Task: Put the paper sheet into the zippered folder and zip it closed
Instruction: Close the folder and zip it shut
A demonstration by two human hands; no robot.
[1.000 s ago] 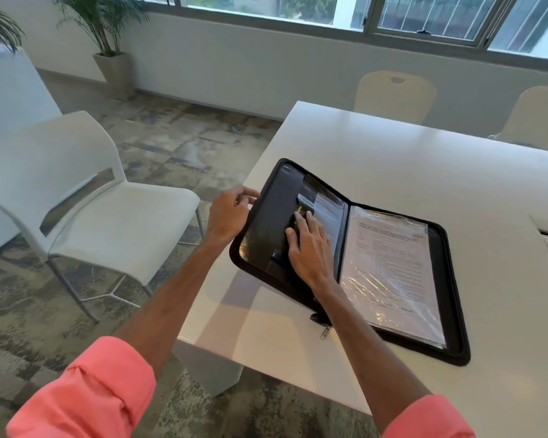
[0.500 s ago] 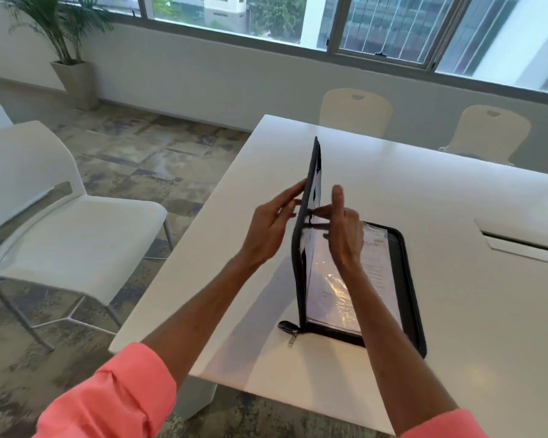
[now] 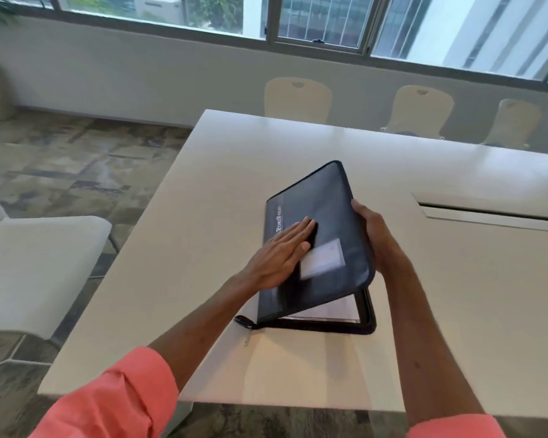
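Observation:
The black zippered folder (image 3: 326, 216) lies on the white table (image 3: 203, 216), its cover swung down to a shallow angle over the base and still gaping at the near right corner. A strip of the paper sheet (image 3: 332, 309) in its clear sleeve shows in the gap. My left hand (image 3: 280, 251) lies flat, fingers together, on the cover's outside next to a small white label pocket. My right hand (image 3: 372, 230) grips the cover's right edge. The zipper pull (image 3: 243, 322) hangs at the near left corner, unzipped.
A white chair (image 3: 41, 263) stands left of the table, close to its edge. Three cream chairs (image 3: 298, 96) line the far side under the windows. A cable slot (image 3: 487, 213) is set into the tabletop to the right of the folder.
The folder's left cover went from lying open, to upright, to nearly shut over the sheet. My left hand moved onto its outside; my right hand shifted to the right edge.

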